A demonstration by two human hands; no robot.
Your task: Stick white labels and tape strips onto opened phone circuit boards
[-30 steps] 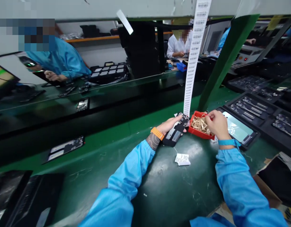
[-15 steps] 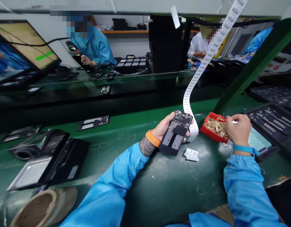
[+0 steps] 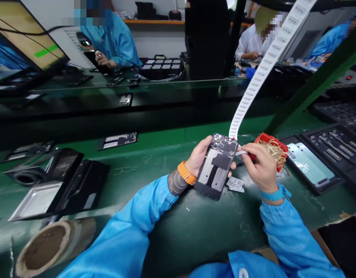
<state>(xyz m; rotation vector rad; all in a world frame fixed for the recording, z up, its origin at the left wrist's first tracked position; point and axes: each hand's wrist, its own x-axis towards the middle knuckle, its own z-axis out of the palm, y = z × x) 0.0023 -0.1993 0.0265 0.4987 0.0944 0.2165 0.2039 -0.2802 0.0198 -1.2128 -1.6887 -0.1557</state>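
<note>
My left hand (image 3: 198, 156) is closed around an opened smartphone (image 3: 216, 166), its circuit board and inner frame facing up. A long strip of barcode labels (image 3: 254, 83) hangs down from the upper right and passes behind the phone's top edge. At the phone's right edge my right hand (image 3: 260, 166) pinches a white bit of paper that looks like the strip's lower part; the phone hides where the two join. Below that hand, a torn white paper piece with printed digits (image 3: 235, 184) lies on the green bench. Just behind the fingers stands a red box (image 3: 261, 136) of tan rubber bands.
To the right are a black tray with pale screens (image 3: 311, 164) and trays of phone parts (image 3: 336, 144). Another opened phone (image 3: 120, 140) lies further back. A black device (image 3: 79, 189) and a cardboard tube (image 3: 68, 239) stand at left. A co-worker holds a scanner (image 3: 84, 40).
My right hand has moved left from the red box to the phone's right edge and now pinches white paper there. The strip's lower loop no longer shows. The left hand still holds the phone.
</note>
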